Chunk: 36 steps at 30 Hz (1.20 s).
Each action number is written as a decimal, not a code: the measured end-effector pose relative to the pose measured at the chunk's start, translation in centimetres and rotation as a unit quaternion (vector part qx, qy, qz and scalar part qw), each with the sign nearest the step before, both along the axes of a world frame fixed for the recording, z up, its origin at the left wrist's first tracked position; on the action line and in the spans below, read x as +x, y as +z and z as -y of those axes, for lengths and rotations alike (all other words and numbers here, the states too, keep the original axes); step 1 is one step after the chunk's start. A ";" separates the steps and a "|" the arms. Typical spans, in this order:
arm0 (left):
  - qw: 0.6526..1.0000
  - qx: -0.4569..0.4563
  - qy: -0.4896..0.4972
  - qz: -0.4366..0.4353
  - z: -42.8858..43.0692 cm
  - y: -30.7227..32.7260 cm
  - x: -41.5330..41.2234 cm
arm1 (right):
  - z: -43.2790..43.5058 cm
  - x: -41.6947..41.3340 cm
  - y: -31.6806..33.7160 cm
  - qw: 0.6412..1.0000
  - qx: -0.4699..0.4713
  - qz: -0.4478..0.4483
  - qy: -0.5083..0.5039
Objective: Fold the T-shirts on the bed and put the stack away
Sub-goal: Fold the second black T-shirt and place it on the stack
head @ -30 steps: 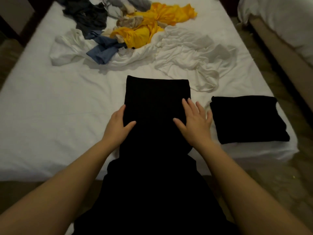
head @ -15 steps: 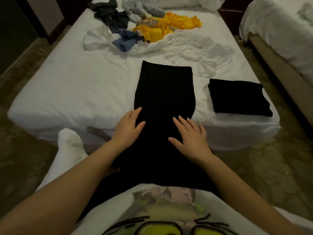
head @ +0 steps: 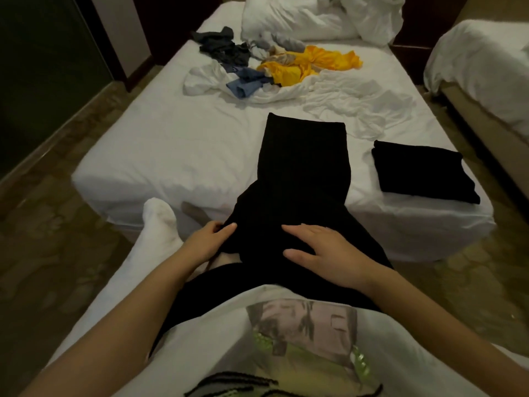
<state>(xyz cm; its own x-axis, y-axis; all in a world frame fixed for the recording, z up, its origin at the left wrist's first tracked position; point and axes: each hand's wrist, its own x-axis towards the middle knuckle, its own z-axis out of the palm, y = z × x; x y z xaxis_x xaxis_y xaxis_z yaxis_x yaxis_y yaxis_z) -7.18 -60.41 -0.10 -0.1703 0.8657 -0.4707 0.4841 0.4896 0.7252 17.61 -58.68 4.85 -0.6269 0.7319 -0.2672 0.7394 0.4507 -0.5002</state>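
A black T-shirt (head: 303, 167), folded into a long strip, lies on the white bed (head: 171, 150), and its near end hangs over the bed's edge toward me. My left hand (head: 209, 242) grips the left edge of that hanging end. Fingers spread, my right hand (head: 326, 253) rests flat on the same end. A folded black T-shirt (head: 423, 173) sits near the bed's front right corner. Farther back lies a heap of unfolded shirts: yellow (head: 312, 65), blue (head: 246, 84), white (head: 357, 101) and dark grey (head: 226, 50).
Crumpled white bedding (head: 315, 15) is piled at the head of the bed. A second bed (head: 486, 67) stands to the right across a narrow floor gap. My white-socked foot (head: 160, 222) is raised at the bed's near edge.
Both hands slid down the black strip from the mattress to its hanging end. The view pulled back from the bed, and my left hand went from lying flat to gripping the edge.
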 end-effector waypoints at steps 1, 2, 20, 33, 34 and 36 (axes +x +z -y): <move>0.997 0.002 0.044 0.057 0.3 0.1 -0.2 | 0.4 -0.8 0.4 1.000 -0.012 -0.009 0.016; 0.985 -0.003 0.101 0.138 0.5 0.1 -0.6 | 0.7 -1.5 0.6 0.999 -0.023 -0.014 0.031; 0.839 0.079 0.331 0.425 0.8 1.3 -1.2 | 1.5 -4.3 0.4 0.996 0.009 0.038 0.077; 0.797 0.049 0.363 0.480 2.1 2.3 0.9 | 1.4 -3.8 0.4 0.994 -0.044 -0.101 0.001; 0.795 0.048 0.366 0.481 2.1 2.4 0.9 | 1.4 -3.8 0.3 0.994 -0.048 -0.101 -0.009; 0.782 0.043 0.377 0.495 2.1 2.7 0.9 | 1.4 -3.8 0.2 0.993 -0.048 -0.103 -0.020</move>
